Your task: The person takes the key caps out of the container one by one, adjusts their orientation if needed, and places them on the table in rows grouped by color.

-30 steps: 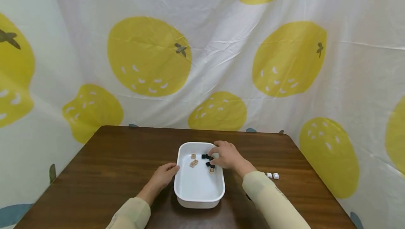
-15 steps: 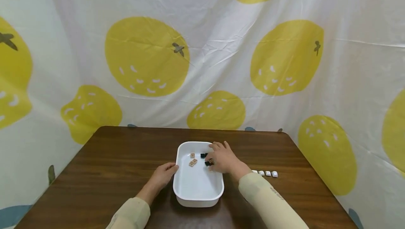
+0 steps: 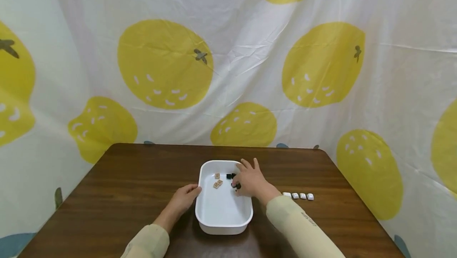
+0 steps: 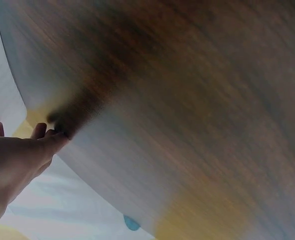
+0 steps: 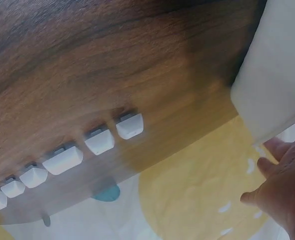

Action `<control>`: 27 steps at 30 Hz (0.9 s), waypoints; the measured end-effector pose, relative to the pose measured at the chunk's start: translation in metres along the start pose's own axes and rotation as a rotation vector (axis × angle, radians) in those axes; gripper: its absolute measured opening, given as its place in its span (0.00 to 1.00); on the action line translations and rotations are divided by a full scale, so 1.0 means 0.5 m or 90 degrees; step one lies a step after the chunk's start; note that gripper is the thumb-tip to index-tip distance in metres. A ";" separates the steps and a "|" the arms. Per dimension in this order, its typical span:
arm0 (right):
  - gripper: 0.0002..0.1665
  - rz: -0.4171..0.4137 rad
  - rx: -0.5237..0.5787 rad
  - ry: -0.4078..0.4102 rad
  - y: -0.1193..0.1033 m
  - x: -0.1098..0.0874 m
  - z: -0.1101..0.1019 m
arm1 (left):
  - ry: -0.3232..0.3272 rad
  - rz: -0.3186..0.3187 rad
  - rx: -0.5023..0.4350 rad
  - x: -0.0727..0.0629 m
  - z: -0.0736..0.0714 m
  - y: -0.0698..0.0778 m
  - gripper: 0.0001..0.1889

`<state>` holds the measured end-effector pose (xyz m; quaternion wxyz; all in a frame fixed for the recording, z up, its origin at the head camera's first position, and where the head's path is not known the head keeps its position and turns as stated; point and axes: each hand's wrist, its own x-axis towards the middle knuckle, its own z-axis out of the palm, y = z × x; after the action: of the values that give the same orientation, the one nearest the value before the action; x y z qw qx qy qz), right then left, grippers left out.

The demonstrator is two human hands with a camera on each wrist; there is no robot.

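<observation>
A white rectangular tray [image 3: 223,210] stands on the table with several keycaps inside. Tan keycaps [image 3: 217,184] lie toward its left side, and black keycaps [image 3: 229,176] lie near the back right. My left hand [image 3: 183,197] touches the outside of the tray's left wall near the rim; the left wrist view catches that hand [image 4: 22,157] with its fingers reaching out. My right hand [image 3: 251,180] reaches over the right rim, thumb and forefinger appearing to pinch a black keycap, the other fingers spread. In the right wrist view the tray wall [image 5: 277,75] hides the right hand's [image 5: 287,185] fingertips.
White keycaps [image 5: 100,142] stand in a row on the dark wooden table [image 3: 150,171], right of the tray; one is wider [image 5: 63,160]. A curtain [image 3: 246,71] printed with lemons hangs behind the table.
The right hand has shifted slightly left and down over the black keycaps, its thumb and forefinger drawing together there. More of the white keycap row shows. The left hand stays at the tray.
</observation>
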<state>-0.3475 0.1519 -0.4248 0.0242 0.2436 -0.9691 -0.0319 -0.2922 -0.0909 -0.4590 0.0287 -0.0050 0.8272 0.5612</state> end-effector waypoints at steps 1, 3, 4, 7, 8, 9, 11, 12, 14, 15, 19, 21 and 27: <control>0.14 0.003 -0.004 -0.002 -0.002 0.001 0.000 | -0.002 -0.001 0.002 0.000 0.001 -0.001 0.21; 0.13 0.012 -0.011 -0.006 -0.004 0.003 0.004 | -0.002 -0.008 0.001 -0.001 0.001 -0.003 0.21; 0.13 0.014 -0.016 -0.004 -0.006 0.005 0.006 | -0.001 -0.007 0.001 -0.002 0.001 -0.004 0.21; 0.10 0.016 -0.028 0.002 -0.014 0.007 0.014 | 0.005 -0.006 0.001 -0.004 0.000 -0.007 0.20; 0.09 0.016 -0.037 0.004 -0.017 0.008 0.017 | 0.006 -0.004 0.002 -0.004 0.001 -0.009 0.20; 0.07 0.015 -0.048 0.008 -0.021 0.007 0.018 | 0.006 0.001 0.005 -0.004 0.002 -0.009 0.20; 0.05 0.016 -0.075 0.008 -0.027 0.006 0.022 | 0.004 0.004 0.007 -0.003 0.004 -0.009 0.20; 0.05 0.018 -0.091 0.006 -0.029 0.006 0.024 | 0.002 0.005 0.008 -0.003 0.005 -0.009 0.20; 0.06 0.024 -0.118 -0.003 -0.033 0.005 0.027 | -0.002 0.008 0.009 -0.004 0.007 -0.010 0.20; 0.06 0.027 -0.127 -0.010 -0.034 0.005 0.028 | -0.003 0.007 0.007 -0.005 0.008 -0.009 0.19; 0.04 0.031 -0.147 -0.029 -0.037 0.007 0.031 | -0.007 0.009 0.003 -0.007 0.009 -0.008 0.19; 0.03 0.029 -0.156 -0.026 -0.039 0.008 0.032 | -0.009 0.008 0.001 -0.006 0.009 -0.007 0.19; 0.03 0.022 -0.110 0.018 -0.047 0.014 0.032 | -0.008 0.014 0.007 -0.004 -0.005 -0.007 0.21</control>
<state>-0.3438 0.1287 -0.4421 0.0598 0.2243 -0.9662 -0.1118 -0.2903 -0.0948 -0.4612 0.0275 0.0079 0.8302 0.5567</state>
